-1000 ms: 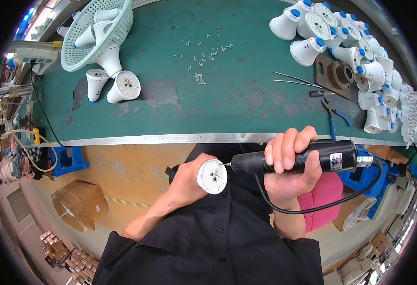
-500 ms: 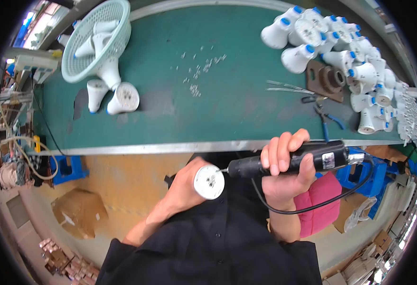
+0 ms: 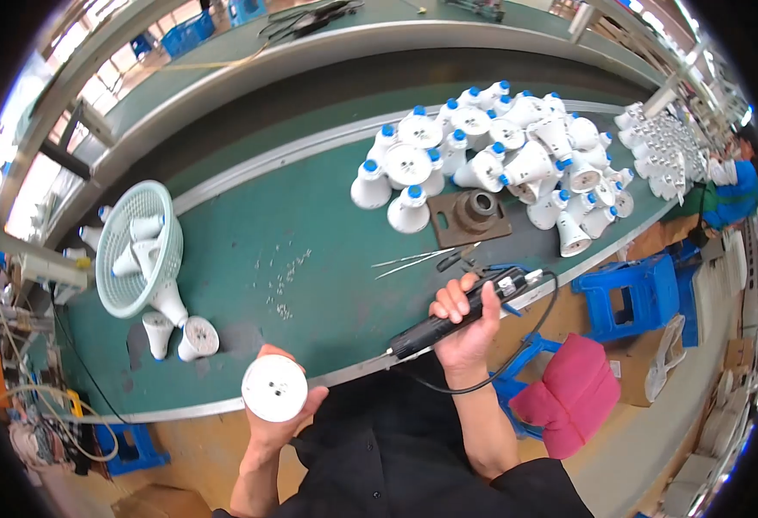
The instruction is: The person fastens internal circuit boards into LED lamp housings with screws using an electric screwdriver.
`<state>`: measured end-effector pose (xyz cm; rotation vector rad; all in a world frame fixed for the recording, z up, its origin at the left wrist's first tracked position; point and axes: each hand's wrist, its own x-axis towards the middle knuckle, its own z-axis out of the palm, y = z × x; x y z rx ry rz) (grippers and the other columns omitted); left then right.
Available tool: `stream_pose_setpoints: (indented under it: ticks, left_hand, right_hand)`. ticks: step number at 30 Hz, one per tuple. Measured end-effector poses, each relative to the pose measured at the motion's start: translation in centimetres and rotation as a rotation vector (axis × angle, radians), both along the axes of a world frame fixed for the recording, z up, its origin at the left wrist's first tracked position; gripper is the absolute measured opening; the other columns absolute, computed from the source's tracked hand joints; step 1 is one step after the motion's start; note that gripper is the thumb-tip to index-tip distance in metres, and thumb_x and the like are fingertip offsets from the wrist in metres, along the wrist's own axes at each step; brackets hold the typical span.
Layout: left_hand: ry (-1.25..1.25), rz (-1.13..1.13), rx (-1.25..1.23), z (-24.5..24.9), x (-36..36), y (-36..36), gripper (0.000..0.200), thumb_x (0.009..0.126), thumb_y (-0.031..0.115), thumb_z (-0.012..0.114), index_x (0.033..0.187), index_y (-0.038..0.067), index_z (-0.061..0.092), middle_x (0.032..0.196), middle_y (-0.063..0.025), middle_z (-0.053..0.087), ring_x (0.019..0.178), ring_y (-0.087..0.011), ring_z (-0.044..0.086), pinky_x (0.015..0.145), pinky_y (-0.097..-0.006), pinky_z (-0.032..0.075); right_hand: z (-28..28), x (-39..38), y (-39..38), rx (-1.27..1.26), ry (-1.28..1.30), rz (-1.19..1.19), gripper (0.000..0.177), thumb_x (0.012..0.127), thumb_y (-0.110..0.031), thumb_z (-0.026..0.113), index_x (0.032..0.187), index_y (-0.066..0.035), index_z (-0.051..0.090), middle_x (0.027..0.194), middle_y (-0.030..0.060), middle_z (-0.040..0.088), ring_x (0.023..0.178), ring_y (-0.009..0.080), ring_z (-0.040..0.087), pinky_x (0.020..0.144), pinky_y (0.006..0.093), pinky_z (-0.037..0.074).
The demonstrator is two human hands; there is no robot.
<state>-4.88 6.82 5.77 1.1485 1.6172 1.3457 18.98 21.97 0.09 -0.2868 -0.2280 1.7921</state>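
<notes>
My left hand (image 3: 289, 421) is wrapped round a white lamp housing (image 3: 275, 388), its round face with small central holes turned up to the camera. My right hand (image 3: 468, 326) grips a black electric screwdriver (image 3: 436, 332); its bit points left, apart from the housing, over the bench's front edge. A cable runs from the tool's rear. Small screws (image 3: 284, 276) lie scattered on the green bench (image 3: 336, 302). Beyond the screwdriver are a brown metal fixture (image 3: 470, 217), thin metal rods (image 3: 412, 258) and blue-handled pliers (image 3: 506, 269), partly hidden.
A pale green basket (image 3: 172, 250) of white housings stands at the left, two more housings in front. Many blue-tipped housings (image 3: 530, 161) crowd the back right. Blue stools (image 3: 627, 298) and a pink cushion (image 3: 569, 395) are below right. Another person (image 3: 735, 192) is at far right.
The view has swung to the right and up. My left hand and the housing have moved left, away from the screwdriver bit, and the housing's face is now fully visible.
</notes>
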Motion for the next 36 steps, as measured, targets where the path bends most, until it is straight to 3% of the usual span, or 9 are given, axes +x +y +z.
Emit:
stream_pose_setpoints:
  ticks: [8,13,19,22,26,30,32,34,36]
  left_hand:
    - [0.010,-0.013,0.053,1.9,-0.9,6.6,0.043,0.069,0.004,0.089,0.099,0.005,0.059,0.094,0.0010,0.054,0.080,-0.0088,0.050,0.071,-0.0245,0.043]
    - [-0.067,0.061,0.022,1.1,-0.8,8.9,0.071,0.069,0.008,0.094,0.128,0.000,0.056,0.103,0.0035,0.062,0.094,-0.0082,0.058,0.087,-0.0259,0.050]
    - [-0.130,-0.060,-0.030,3.0,0.2,10.7,0.055,0.072,0.005,0.091,0.118,0.003,0.061,0.097,0.0023,0.063,0.089,-0.0081,0.059,0.081,-0.0259,0.051]
    - [-0.196,-0.058,0.035,3.6,1.2,10.9,0.049,0.070,-0.007,0.083,0.114,0.003,0.064,0.086,0.0018,0.062,0.075,-0.0086,0.058,0.066,-0.0233,0.047]
    - [-0.255,-0.109,0.042,3.9,0.7,10.6,0.061,0.075,-0.001,0.078,0.132,0.002,0.056,0.085,-0.0009,0.062,0.073,-0.0110,0.060,0.063,-0.0266,0.049]
    - [-0.308,-0.070,0.044,2.9,-1.7,8.8,0.059,0.083,0.008,0.073,0.136,0.001,0.049,0.088,-0.0055,0.062,0.071,-0.0142,0.062,0.058,-0.0279,0.048]
    - [-0.419,0.047,0.045,3.8,-2.2,7.4,0.056,0.083,0.008,0.074,0.133,0.002,0.051,0.091,-0.0073,0.062,0.072,-0.0147,0.062,0.056,-0.0266,0.047]
    - [-0.439,0.056,0.019,4.4,-4.0,6.0,0.058,0.084,0.009,0.074,0.135,0.003,0.047,0.095,-0.0066,0.058,0.070,-0.0113,0.057,0.053,-0.0233,0.043]
    - [-0.469,0.043,0.027,4.3,-5.6,4.5,0.062,0.083,0.008,0.074,0.137,0.004,0.045,0.095,-0.0049,0.055,0.070,-0.0092,0.053,0.052,-0.0221,0.041]
  right_hand:
    - [-0.6,-0.1,0.0,0.079,-0.030,0.077,0.025,0.099,-0.035,0.060,0.096,-0.012,0.053,0.070,-0.0007,0.043,0.064,0.0113,0.044,0.069,0.0300,0.040]
    - [-0.6,0.0,0.0,0.075,-0.029,0.083,0.024,0.100,-0.034,0.058,0.095,-0.011,0.054,0.071,-0.0005,0.044,0.065,0.0119,0.044,0.070,0.0309,0.041]
    - [-0.8,-0.1,0.0,0.063,-0.041,0.080,0.024,0.100,-0.036,0.058,0.096,-0.012,0.055,0.071,-0.0016,0.045,0.065,0.0110,0.044,0.069,0.0292,0.040]
    - [-0.8,-0.1,0.1,0.072,-0.041,0.074,0.025,0.100,-0.036,0.058,0.096,-0.012,0.055,0.071,-0.0018,0.045,0.064,0.0108,0.044,0.069,0.0290,0.040]
    - [0.1,-0.9,-0.5,0.059,-0.071,-0.047,0.029,0.100,-0.040,0.058,0.102,-0.011,0.056,0.073,-0.0006,0.047,0.069,0.0128,0.045,0.074,0.0312,0.041]
    - [2.7,-3.1,-1.1,0.474,-0.365,-0.189,0.044,0.092,-0.048,0.070,0.107,-0.009,0.056,0.087,0.0041,0.055,0.082,0.0181,0.056,0.081,0.0373,0.048]
    - [6.0,-2.3,-0.3,0.988,-0.813,-0.176,0.055,0.083,-0.052,0.079,0.113,-0.008,0.064,0.091,0.0050,0.059,0.086,0.0196,0.059,0.077,0.0341,0.049]
    - [9.3,-3.2,0.1,1.471,-1.102,-0.329,0.043,0.084,-0.035,0.077,0.115,-0.008,0.067,0.090,0.0022,0.058,0.084,0.0180,0.059,0.073,0.0317,0.048]
    - [9.3,-4.5,0.0,1.806,-1.211,-0.257,0.037,0.083,-0.026,0.071,0.115,-0.009,0.067,0.090,0.0007,0.058,0.085,0.0170,0.059,0.074,0.0309,0.047]
